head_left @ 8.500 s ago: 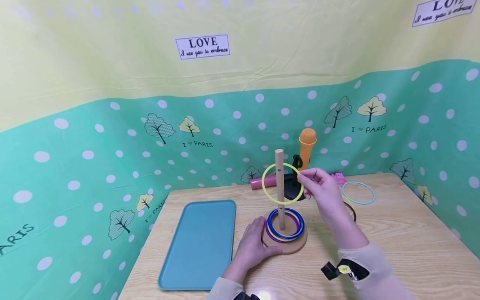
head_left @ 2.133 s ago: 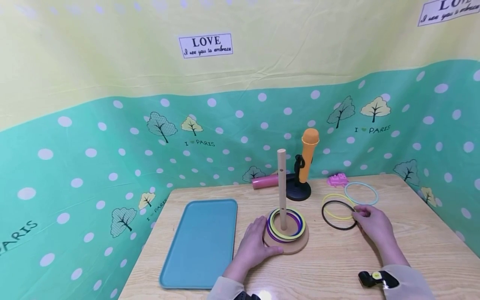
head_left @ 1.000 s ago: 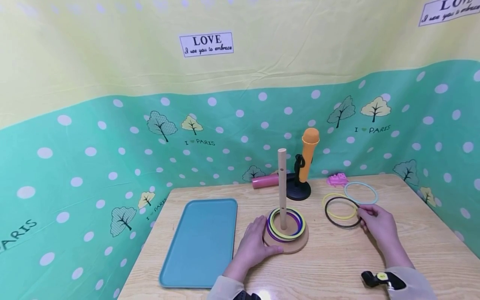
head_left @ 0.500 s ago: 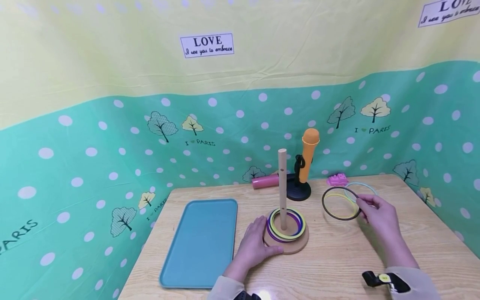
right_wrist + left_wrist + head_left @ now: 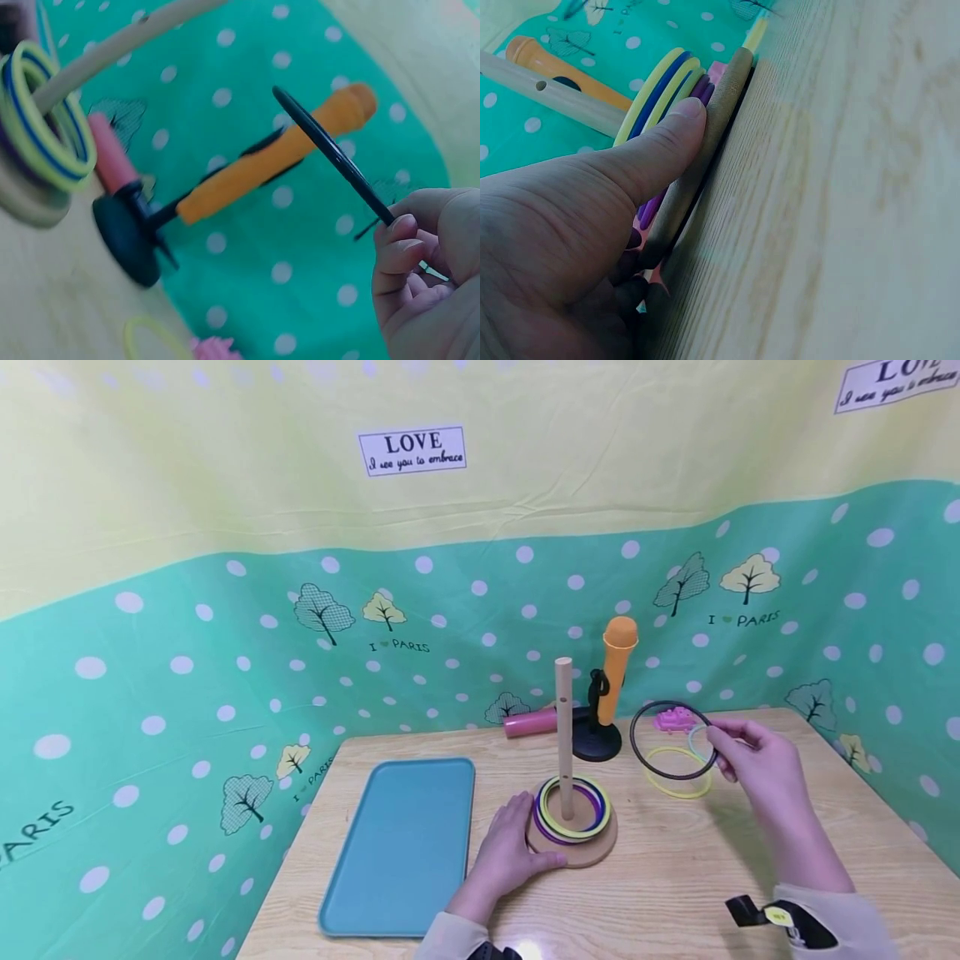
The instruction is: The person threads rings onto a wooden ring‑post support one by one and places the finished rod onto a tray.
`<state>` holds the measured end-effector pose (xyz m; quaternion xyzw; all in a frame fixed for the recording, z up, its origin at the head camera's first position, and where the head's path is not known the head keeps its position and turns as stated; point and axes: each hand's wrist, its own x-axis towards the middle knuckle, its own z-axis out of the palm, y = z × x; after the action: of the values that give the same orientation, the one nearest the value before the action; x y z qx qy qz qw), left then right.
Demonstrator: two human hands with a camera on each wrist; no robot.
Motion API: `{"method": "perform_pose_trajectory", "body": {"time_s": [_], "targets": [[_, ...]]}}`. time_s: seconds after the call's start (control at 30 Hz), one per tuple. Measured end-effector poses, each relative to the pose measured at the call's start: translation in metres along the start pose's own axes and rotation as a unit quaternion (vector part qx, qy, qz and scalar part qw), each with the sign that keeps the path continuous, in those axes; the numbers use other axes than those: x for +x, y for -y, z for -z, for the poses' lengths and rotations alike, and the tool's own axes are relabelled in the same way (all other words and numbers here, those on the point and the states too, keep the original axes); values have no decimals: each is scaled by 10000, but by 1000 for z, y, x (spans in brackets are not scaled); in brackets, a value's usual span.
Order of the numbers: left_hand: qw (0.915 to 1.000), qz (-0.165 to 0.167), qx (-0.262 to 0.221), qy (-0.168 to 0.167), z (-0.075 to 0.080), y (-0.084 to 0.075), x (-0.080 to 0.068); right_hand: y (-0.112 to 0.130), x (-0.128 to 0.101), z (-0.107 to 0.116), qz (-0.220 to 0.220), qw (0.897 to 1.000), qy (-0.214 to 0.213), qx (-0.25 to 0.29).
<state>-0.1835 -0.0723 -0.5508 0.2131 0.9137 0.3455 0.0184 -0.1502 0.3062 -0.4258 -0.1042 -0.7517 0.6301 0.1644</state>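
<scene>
The wooden ring-toss stand has an upright peg (image 5: 564, 735) on a round base (image 5: 581, 857). My left hand (image 5: 508, 852) grips the base's left edge; in the left wrist view the thumb lies over the base (image 5: 721, 112) and the other fingers are partly hidden. Stacked around the peg's foot are several rings, yellow, blue and purple, with a yellow ring (image 5: 576, 835) on top. Over to the right, my right hand (image 5: 761, 768) pinches a black ring (image 5: 632, 735) between thumb and fingers. It is raised and tilted, and the right wrist view shows the black ring (image 5: 330, 150) nearly edge-on.
Below the raised ring lies a yellow ring (image 5: 678, 796); a light-blue ring (image 5: 690, 743) is partly behind the right hand. Farther back are a pink toy (image 5: 675, 719), an orange microphone (image 5: 617, 668) on a black stand (image 5: 597, 747), and a pink cylinder (image 5: 530, 723). A blue tray (image 5: 401, 852) lies left.
The right hand has lifted the black ring off the table and raised it. The yellow ring held by the peg earlier now lies atop the stack. The left hand has stayed on the base.
</scene>
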Motion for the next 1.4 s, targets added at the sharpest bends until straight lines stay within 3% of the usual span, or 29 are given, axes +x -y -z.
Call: {"method": "perform_pose_trajectory", "body": {"time_s": [0.37, 0.87, 1.17, 1.4], "targets": [[10000, 14, 10, -3, 1, -1, -1, 42, -10, -9, 714, 9904, 283, 1147], [10000, -39, 61, -36, 1, -2, -1, 88, -20, -35, 1176, 9707, 635, 1996], [10000, -59, 45, -44, 0, -1, -1, 101, -23, -47, 1370, 9626, 718, 2225], [9999, 90, -47, 31, 0, 0, 0, 112, -24, -59, 1433, 9628, 763, 2160]]}}
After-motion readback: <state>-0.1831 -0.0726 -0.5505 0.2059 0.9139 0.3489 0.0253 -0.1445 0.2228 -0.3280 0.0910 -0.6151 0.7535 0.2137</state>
